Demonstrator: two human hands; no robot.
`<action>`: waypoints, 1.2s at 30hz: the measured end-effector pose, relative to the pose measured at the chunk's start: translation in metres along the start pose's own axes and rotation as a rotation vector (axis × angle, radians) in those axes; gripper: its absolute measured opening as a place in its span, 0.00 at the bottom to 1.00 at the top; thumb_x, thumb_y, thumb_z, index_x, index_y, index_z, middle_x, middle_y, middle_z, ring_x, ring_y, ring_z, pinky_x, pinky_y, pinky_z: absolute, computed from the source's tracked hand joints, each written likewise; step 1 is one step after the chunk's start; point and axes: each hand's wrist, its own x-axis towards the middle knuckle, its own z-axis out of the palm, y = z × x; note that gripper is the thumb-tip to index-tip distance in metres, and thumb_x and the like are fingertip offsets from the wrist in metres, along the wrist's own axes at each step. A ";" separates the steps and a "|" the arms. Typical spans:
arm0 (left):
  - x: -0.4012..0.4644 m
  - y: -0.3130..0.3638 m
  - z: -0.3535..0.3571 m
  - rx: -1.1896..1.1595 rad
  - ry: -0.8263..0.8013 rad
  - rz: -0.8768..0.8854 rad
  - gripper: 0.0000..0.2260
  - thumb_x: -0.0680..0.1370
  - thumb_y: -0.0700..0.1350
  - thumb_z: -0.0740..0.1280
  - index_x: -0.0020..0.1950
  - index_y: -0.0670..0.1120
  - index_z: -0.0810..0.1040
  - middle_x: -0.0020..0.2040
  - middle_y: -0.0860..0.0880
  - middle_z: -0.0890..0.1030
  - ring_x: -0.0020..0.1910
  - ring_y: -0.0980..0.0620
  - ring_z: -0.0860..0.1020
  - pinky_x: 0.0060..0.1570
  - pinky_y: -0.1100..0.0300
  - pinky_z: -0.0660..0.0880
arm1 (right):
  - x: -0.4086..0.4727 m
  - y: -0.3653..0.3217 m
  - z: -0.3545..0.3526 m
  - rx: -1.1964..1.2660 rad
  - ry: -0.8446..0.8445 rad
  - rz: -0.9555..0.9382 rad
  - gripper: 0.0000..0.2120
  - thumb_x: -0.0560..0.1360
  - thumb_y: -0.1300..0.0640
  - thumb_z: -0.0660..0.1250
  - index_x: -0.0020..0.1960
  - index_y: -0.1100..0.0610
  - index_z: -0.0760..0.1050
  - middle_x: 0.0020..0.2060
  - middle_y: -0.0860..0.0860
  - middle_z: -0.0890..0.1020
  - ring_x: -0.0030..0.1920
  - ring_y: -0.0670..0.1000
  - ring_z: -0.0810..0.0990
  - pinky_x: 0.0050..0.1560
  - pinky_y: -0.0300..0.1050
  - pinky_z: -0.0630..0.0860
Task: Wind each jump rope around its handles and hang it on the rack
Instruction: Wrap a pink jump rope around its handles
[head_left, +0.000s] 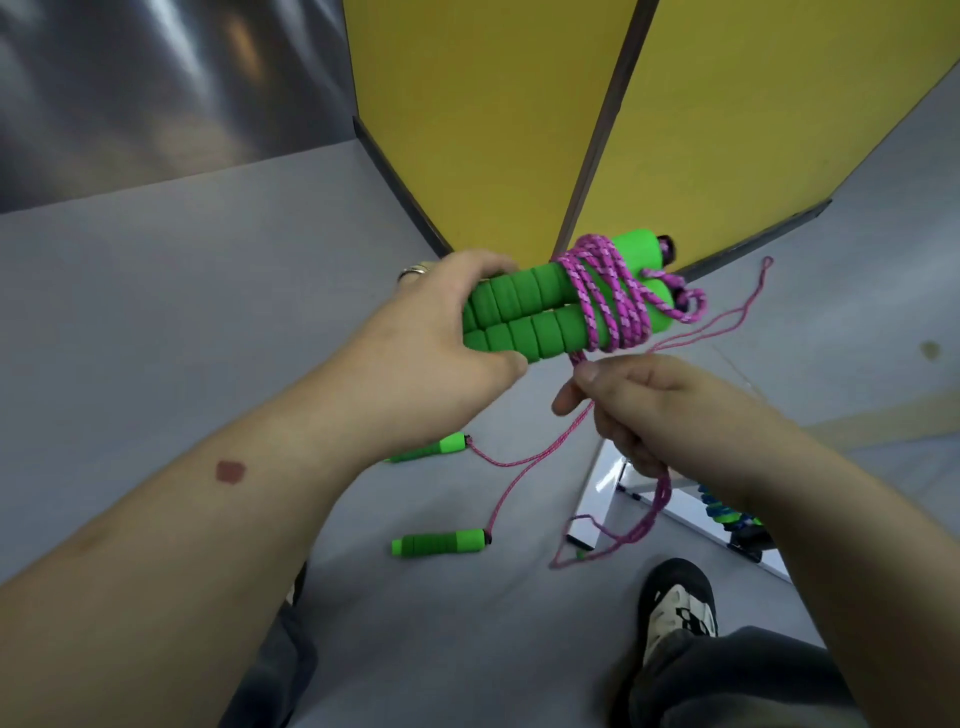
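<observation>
My left hand grips two green foam handles held side by side, pointing right. Pink rope is wound in several turns around their right half. Just below the coil, my right hand pinches the loose rope between thumb and fingers, and the slack hangs down from the fist in a doubled strand. A second jump rope lies on the floor: one green handle near my feet, another partly hidden under my left wrist, joined by thin pink rope.
Yellow panels with dark edges stand ahead on the grey floor. A white-framed rack holding blue and green items sits at lower right. My shoe is beside it.
</observation>
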 end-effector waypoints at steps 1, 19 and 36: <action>0.000 -0.001 0.001 0.081 0.070 -0.027 0.26 0.75 0.48 0.76 0.70 0.62 0.70 0.63 0.52 0.74 0.48 0.58 0.79 0.43 0.71 0.73 | -0.004 -0.003 0.001 -0.090 -0.007 -0.010 0.17 0.82 0.41 0.59 0.49 0.48 0.83 0.30 0.48 0.69 0.30 0.49 0.65 0.32 0.47 0.64; -0.005 0.008 -0.001 -0.037 -0.274 0.009 0.26 0.70 0.33 0.77 0.56 0.63 0.80 0.52 0.51 0.84 0.50 0.46 0.85 0.49 0.39 0.83 | -0.014 -0.014 -0.021 -0.066 0.431 -0.442 0.12 0.65 0.45 0.77 0.40 0.52 0.83 0.35 0.55 0.82 0.33 0.50 0.77 0.33 0.43 0.74; 0.010 -0.012 0.014 -0.405 0.246 -0.038 0.25 0.68 0.39 0.78 0.60 0.59 0.80 0.52 0.54 0.85 0.49 0.53 0.84 0.48 0.52 0.81 | -0.008 -0.010 0.007 -0.209 0.086 -0.181 0.14 0.82 0.43 0.60 0.50 0.44 0.83 0.27 0.39 0.74 0.28 0.40 0.72 0.36 0.40 0.67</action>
